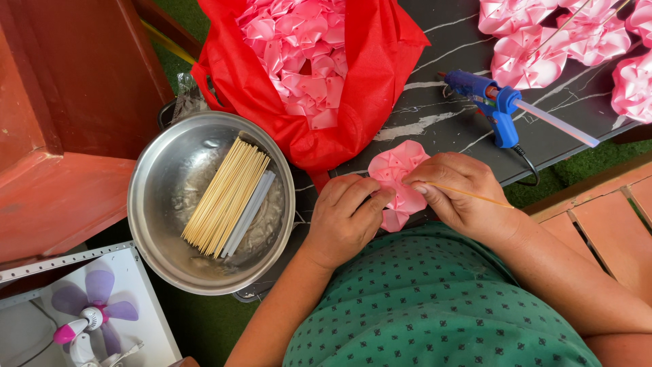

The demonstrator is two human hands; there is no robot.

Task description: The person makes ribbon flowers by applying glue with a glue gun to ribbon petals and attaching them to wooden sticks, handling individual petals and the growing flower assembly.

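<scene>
**Pink ribbon flower being fitted to a thin wooden stick, near edge of the dark surface**

Pink ribbon flower [399, 182] lies at the near edge of the dark marbled surface [435, 109], between both hands. Left hand [346, 214] steadies it, fingers [370, 198] curled and pressed together against the petals. Right hand [462, 194] pinches a thin wooden stick [475, 196] between thumb and closed fingertips, its tip meeting the flower's centre; whether it has entered cannot be told. The step in hand appears to be joining stick to flower. The next move likely calls for a steady grip and a straight stick while the joint is fixed. A blue glue gun [492, 102] lies behind, toward the far edge. A steel bowl [163, 197] of spare sticks [224, 197] sits off the left edge, beside a red bag [367, 75] of pink petals.
</scene>
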